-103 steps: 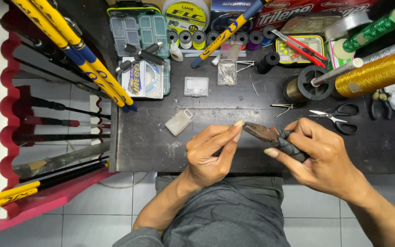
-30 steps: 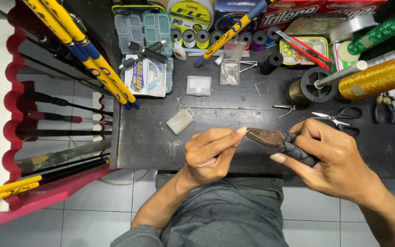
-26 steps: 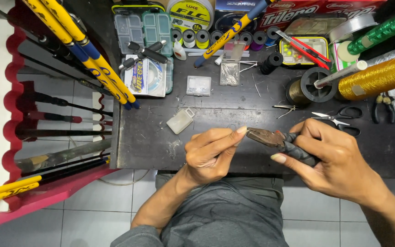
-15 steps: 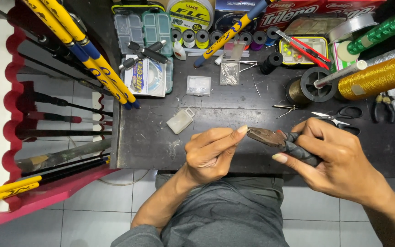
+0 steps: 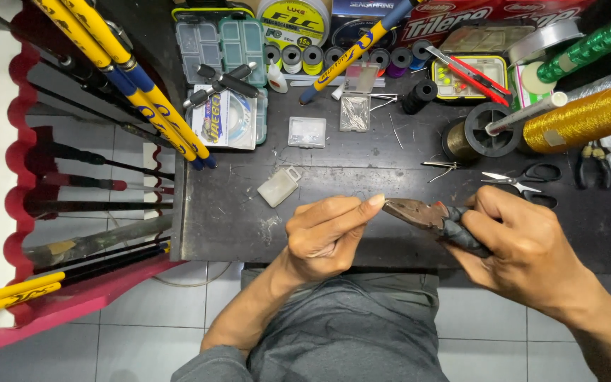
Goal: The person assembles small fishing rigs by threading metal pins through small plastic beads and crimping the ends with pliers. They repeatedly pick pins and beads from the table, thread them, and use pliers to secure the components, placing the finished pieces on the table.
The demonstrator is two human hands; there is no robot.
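Note:
My right hand [image 5: 525,251] grips rusty pliers [image 5: 419,214] by their dark taped handles, jaws pointing left. My left hand [image 5: 327,230] is pinched shut just at the jaw tips, thumb and forefinger together on something too small to make out. Both hands hover over the front edge of a dark worktable [image 5: 235,212], above my grey-trousered lap.
A small clear plastic box [image 5: 278,187] lies left of my left hand. Scissors [image 5: 525,184], a gold thread spool [image 5: 588,117], tackle boxes [image 5: 220,42], small line spools [image 5: 302,58] and a yellow tin [image 5: 468,78] crowd the back. Yellow and blue rods [image 5: 129,78] lean on a red rack [image 5: 22,177] at left.
Almost nothing differs: the hands keep the same hold, shifted very slightly right and down in view since the oldest frame.

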